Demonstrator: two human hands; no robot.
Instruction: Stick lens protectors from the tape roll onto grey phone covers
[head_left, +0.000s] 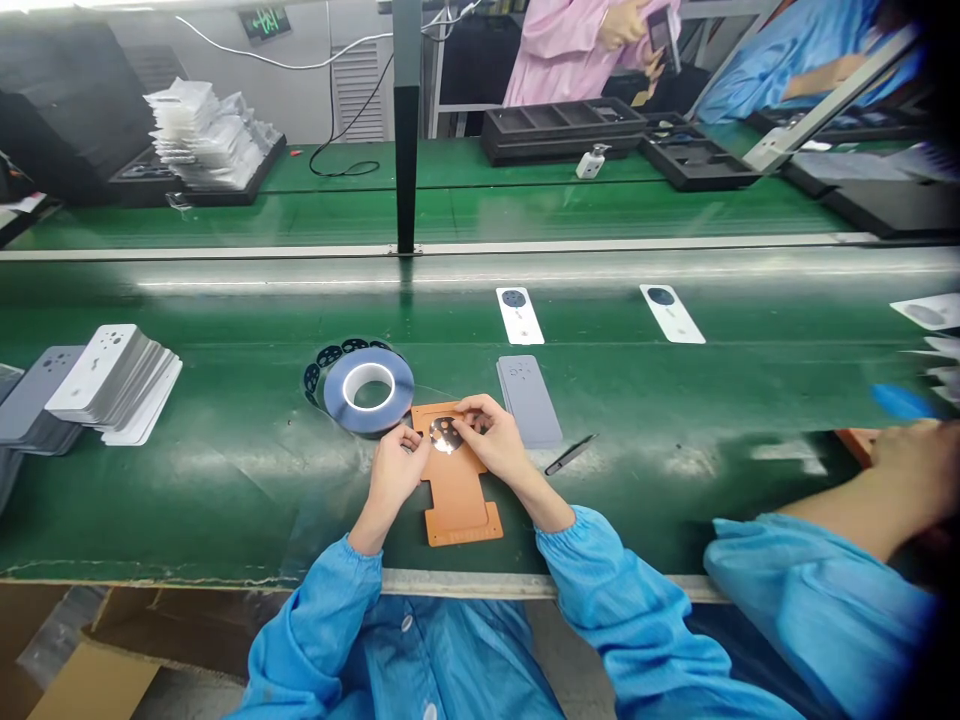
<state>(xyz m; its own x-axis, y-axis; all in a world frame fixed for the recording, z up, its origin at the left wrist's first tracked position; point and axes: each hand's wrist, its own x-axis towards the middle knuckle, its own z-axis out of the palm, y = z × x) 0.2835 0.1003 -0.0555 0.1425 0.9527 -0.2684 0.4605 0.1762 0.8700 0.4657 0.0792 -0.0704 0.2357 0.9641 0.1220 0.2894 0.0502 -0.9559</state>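
Observation:
An orange fixture (455, 495) lies on the green table in front of me. Near its top is a shiny dark round piece (445, 434) with holes. My right hand (491, 437) is over the fixture's upper right, its fingertips pinched at the edge of the round piece. On the other side, my left hand (399, 466) has its fingers closed at the fixture's left edge; what they hold, if anything, is too small to make out. A blue roll (337, 390) with a white core stands just behind my left hand, dark round stickers along its back. Grey panels (531, 400) lie to the right, beside tweezers (571, 454).
Stacked panels (112, 375) are at the far left. Two white panels (520, 316) (673, 313) lie farther back. A co-worker's arm (847, 520) reaches in at the right. Across the line are black trays (562, 130), a dark post (406, 170) and other people.

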